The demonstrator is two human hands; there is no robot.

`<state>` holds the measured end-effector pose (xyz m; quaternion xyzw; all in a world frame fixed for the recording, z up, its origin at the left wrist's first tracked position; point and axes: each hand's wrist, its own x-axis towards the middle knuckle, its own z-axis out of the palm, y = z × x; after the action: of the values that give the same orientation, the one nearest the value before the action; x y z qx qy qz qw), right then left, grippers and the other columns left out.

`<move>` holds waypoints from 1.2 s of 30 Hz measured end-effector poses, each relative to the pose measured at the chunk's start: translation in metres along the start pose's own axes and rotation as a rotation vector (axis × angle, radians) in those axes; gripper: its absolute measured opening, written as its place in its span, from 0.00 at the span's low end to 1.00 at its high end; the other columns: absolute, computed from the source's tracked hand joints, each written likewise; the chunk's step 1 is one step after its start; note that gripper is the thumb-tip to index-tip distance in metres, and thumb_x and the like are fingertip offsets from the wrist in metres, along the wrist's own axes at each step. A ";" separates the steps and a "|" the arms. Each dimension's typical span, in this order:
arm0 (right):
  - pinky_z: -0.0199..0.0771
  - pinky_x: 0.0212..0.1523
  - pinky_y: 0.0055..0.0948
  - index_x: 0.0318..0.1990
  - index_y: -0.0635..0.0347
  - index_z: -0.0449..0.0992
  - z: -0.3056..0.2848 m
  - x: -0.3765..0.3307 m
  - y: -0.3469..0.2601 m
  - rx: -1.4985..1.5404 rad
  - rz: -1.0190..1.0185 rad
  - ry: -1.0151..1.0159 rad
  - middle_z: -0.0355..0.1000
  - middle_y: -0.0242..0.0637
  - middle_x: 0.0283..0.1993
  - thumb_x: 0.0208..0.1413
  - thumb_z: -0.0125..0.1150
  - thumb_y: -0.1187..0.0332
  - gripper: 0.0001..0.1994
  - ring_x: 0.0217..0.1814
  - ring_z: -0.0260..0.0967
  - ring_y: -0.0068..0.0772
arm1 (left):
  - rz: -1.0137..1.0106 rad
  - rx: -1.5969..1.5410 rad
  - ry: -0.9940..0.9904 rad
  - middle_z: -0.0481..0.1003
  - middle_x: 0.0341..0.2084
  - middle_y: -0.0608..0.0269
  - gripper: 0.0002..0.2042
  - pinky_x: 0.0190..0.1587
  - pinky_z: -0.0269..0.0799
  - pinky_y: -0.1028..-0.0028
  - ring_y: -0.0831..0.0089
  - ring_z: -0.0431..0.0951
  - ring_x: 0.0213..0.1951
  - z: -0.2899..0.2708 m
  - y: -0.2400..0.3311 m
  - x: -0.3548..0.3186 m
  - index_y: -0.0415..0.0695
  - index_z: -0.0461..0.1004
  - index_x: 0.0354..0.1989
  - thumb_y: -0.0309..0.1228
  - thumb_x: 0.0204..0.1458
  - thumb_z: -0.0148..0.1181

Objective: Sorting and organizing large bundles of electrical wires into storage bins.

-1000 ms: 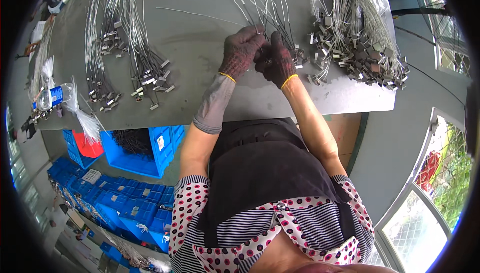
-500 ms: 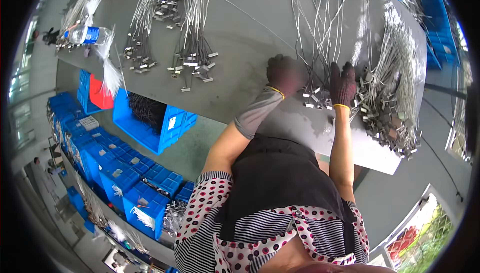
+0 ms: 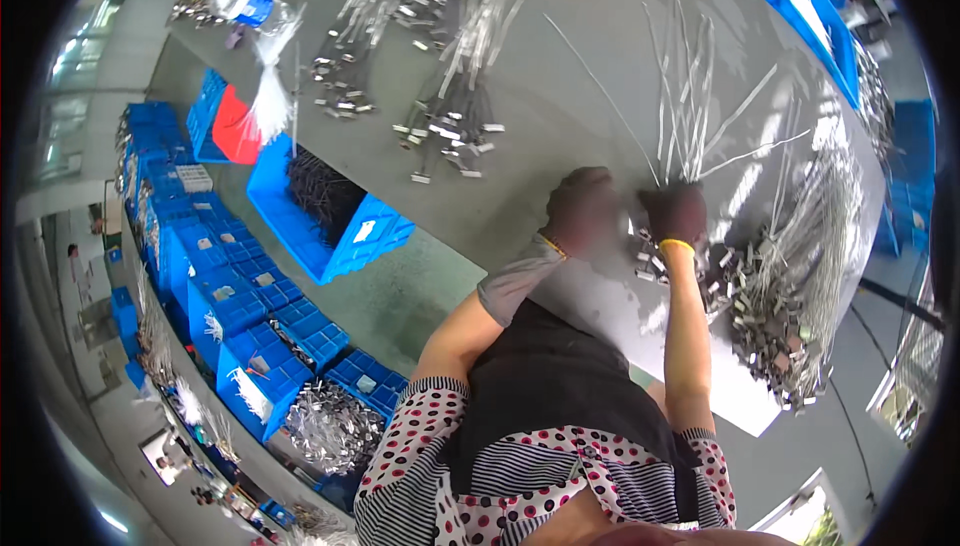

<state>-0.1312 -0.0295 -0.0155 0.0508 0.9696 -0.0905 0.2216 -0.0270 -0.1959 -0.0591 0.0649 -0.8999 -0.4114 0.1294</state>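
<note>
Both my hands wear dark gloves with yellow cuffs, over a grey table (image 3: 560,76). My right hand (image 3: 676,214) is closed round a small bunch of wire leads (image 3: 685,121). Their pale silvery ends fan out beyond the fist, some splaying to the right. Small metal-tipped ends of the bunch (image 3: 648,264) show below and left of that hand. My left hand (image 3: 582,211) is beside it, a short way to the left, blurred by motion, so its fingers and anything in them cannot be made out. One lone wire (image 3: 600,86) slants across the table towards the right hand.
A large heap of similar leads (image 3: 790,296) lies at the table's right edge. More bunches (image 3: 450,131) lie at the far left, near a plastic bottle (image 3: 250,8) and white ties (image 3: 270,96). Blue crates (image 3: 330,246) stand below the left edge; another (image 3: 810,21) is far right.
My right hand, with fingers stretched beside the leads before, has closed round them and gathered them. My left hand has drawn back from the wires. The whole view has turned and shifted.
</note>
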 end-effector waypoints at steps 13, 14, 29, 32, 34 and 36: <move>0.78 0.44 0.44 0.45 0.66 0.77 0.065 0.082 -0.069 -0.626 -0.362 0.026 0.76 0.58 0.43 0.59 0.50 0.62 0.17 0.44 0.77 0.54 | -0.346 0.443 -0.267 0.61 0.60 0.56 0.33 0.55 0.65 0.53 0.54 0.66 0.59 -0.135 -0.067 -0.007 0.41 0.59 0.63 0.40 0.49 0.59; 0.78 0.44 0.44 0.43 0.65 0.79 0.051 0.064 -0.110 -0.217 -0.198 0.127 0.76 0.56 0.43 0.57 0.51 0.63 0.16 0.44 0.77 0.54 | -0.353 0.394 -0.176 0.61 0.61 0.56 0.33 0.55 0.66 0.53 0.54 0.66 0.58 -0.137 -0.080 -0.019 0.41 0.60 0.63 0.40 0.48 0.60; 0.70 0.51 0.49 0.55 0.61 0.73 -0.026 0.073 -0.311 -0.243 -0.497 0.248 0.72 0.57 0.51 0.59 0.50 0.45 0.29 0.54 0.69 0.62 | 0.013 -0.300 0.034 0.77 0.41 0.58 0.08 0.45 0.75 0.62 0.59 0.78 0.41 -0.203 -0.079 -0.070 0.44 0.76 0.40 0.26 0.52 0.59; 0.71 0.52 0.43 0.57 0.63 0.70 0.005 0.073 -0.322 0.036 -0.806 0.529 0.74 0.54 0.51 0.59 0.56 0.51 0.27 0.53 0.73 0.54 | 0.001 -0.314 0.225 0.78 0.41 0.57 0.09 0.44 0.76 0.65 0.57 0.79 0.42 -0.232 -0.088 -0.102 0.43 0.75 0.43 0.27 0.55 0.58; 0.72 0.54 0.34 0.57 0.66 0.71 0.008 -0.041 -0.369 0.324 -0.909 0.275 0.74 0.52 0.52 0.61 0.57 0.61 0.21 0.53 0.74 0.46 | -0.146 -0.322 0.349 0.78 0.41 0.57 0.09 0.45 0.75 0.65 0.57 0.79 0.42 -0.250 -0.098 -0.137 0.43 0.75 0.44 0.27 0.56 0.57; 0.74 0.53 0.30 0.58 0.62 0.70 0.041 -0.073 -0.380 0.549 -1.255 0.184 0.75 0.49 0.51 0.61 0.58 0.68 0.19 0.51 0.75 0.40 | -0.240 -0.347 0.452 0.78 0.41 0.57 0.09 0.45 0.75 0.65 0.57 0.79 0.43 -0.265 -0.113 -0.158 0.43 0.75 0.44 0.27 0.56 0.56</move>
<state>-0.1014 -0.4136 0.0386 -0.4584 0.7724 -0.4390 0.0232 0.2014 -0.4266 -0.0067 0.2376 -0.7504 -0.5465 0.2859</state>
